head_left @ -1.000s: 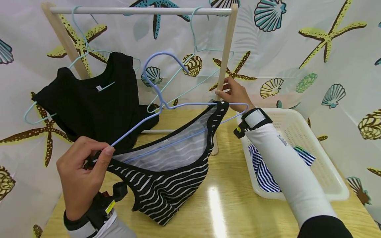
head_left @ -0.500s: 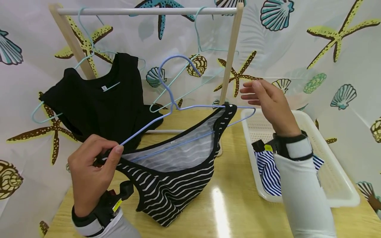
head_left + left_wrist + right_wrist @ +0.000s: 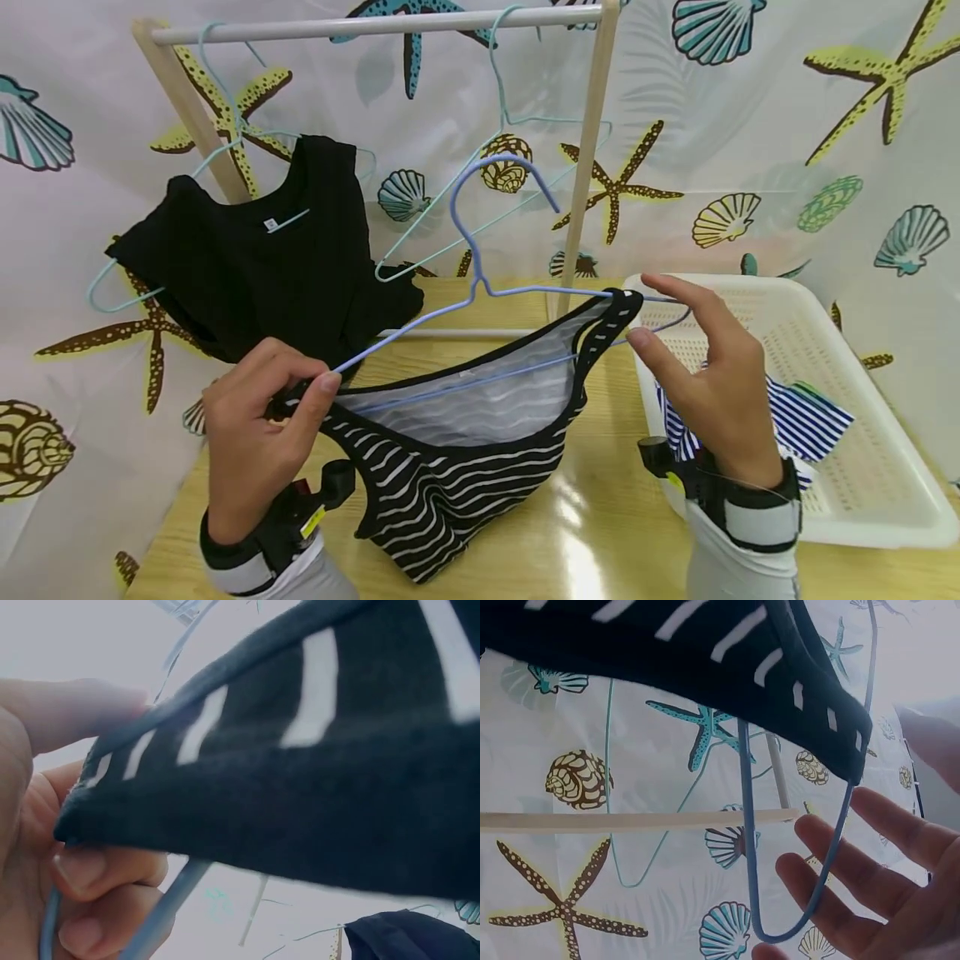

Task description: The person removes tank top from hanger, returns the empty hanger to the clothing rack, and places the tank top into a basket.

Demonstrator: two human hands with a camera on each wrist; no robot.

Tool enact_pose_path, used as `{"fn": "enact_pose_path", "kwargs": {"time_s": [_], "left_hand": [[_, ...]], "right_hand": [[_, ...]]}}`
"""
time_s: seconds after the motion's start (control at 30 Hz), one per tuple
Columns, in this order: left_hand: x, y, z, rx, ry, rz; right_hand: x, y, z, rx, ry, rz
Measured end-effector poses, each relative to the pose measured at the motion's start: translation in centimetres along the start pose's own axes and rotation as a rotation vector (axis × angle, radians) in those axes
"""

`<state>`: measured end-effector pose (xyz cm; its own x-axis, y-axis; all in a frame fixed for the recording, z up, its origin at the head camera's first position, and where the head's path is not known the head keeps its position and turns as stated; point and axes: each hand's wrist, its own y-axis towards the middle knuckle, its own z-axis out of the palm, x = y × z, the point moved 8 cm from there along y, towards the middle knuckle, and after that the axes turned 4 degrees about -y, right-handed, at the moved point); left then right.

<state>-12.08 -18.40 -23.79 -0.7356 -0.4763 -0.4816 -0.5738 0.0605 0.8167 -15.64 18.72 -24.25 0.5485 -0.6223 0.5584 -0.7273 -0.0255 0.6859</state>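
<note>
Since this top (image 3: 487, 479) looks limp, grip its strap (image 3: 617, 322) near your spread right hand (image 3: 723, 387), left hand (image 3: 266, 425) pinching the hanger (image 3: 478, 279).

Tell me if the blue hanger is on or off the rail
Off. The blue hanger shows its whole hook below the rail, looped round nothing, while the left hand grips one side.

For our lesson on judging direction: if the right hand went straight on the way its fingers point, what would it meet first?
The right hand would probably meet the blue hanger's end first, with the striped top's strap just beyond; depth is unclear, so it may already touch the hanger.
</note>
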Motion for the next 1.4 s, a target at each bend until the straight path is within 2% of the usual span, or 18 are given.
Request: {"fn": "enact_pose_path", "kwargs": {"time_s": [0.2,0.4,0.5,0.67,0.87,1.0,1.23,1.4], "left_hand": [[-0.4,0.3,0.3,-0.012,-0.013,0.011],[-1.0,0.4,0.4,-0.026,0.026,0.033],[-1.2,0.4,0.4,-0.027,0.057,0.036],[-1.2,0.2,0.9,0.017,0.051,0.033],[-0.9,-0.2,1.6,0.073,0.049,0.007],[-0.9,-0.1,1.9,0.071,0.079,0.018],[-1.4,0.2,2.5,0.053,0.087,0.092],[-1.5,0.5,2.6,0.05,0.102,0.105]], "right_hand": [[1.2,-0.5,-0.8,-0.047,0.088,-0.027],[3.7,-0.5,-1.6,-0.117,0.085,-0.1],[4.2,-0.5,-1.6,-0.143,0.087,-0.111],[3.8,-0.7,-1.6,-0.194,0.08,-0.087],[3.6,-1.0,-1.6,-0.192,0.09,-0.076],[3.2,-1.0,-1.7,-0.195,0.088,-0.069],[2.3,-0.8,-2.3,-0.224,0.071,-0.03],[1.3,-0.9,-2.4,-0.222,0.063,-0.002]]}}
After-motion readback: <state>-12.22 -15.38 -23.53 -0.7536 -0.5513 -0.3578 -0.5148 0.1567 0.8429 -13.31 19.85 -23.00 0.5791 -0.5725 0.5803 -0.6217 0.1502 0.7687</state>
